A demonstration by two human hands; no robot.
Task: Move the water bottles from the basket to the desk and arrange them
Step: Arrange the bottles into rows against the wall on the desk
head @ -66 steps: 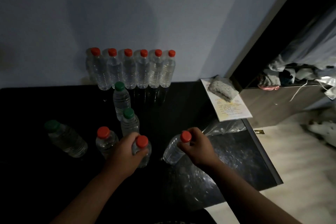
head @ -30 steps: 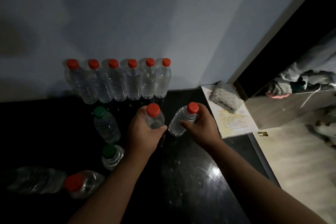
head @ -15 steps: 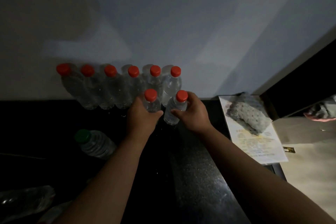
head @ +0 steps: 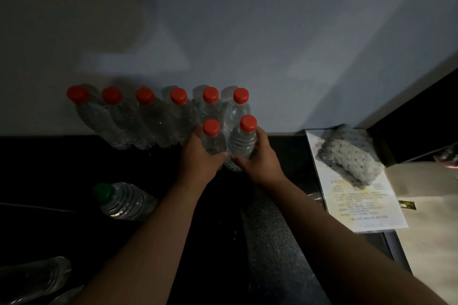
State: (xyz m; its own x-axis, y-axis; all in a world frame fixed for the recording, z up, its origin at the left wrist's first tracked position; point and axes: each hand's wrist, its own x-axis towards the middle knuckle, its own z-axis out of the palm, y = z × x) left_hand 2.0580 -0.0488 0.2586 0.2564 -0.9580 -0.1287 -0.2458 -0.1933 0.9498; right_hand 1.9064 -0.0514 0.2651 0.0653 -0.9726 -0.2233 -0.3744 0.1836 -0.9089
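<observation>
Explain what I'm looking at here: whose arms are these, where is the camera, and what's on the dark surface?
No machine here: a person wears one wide-angle camera on the head, looking forward and down, so the two bare arms reaching in from below are their own. The left hand has its grip around one red-capped bottle, and the right hand holds another red-capped bottle. Both bottles are upright, side by side, just in front of a row of six red-capped bottles standing against the wall. On the black desk, to the left, is a green-capped bottle, and more clear bottles show dimly at the lower left corner. On the right lies a printed sheet with a grey cloth-like bundle on it.
</observation>
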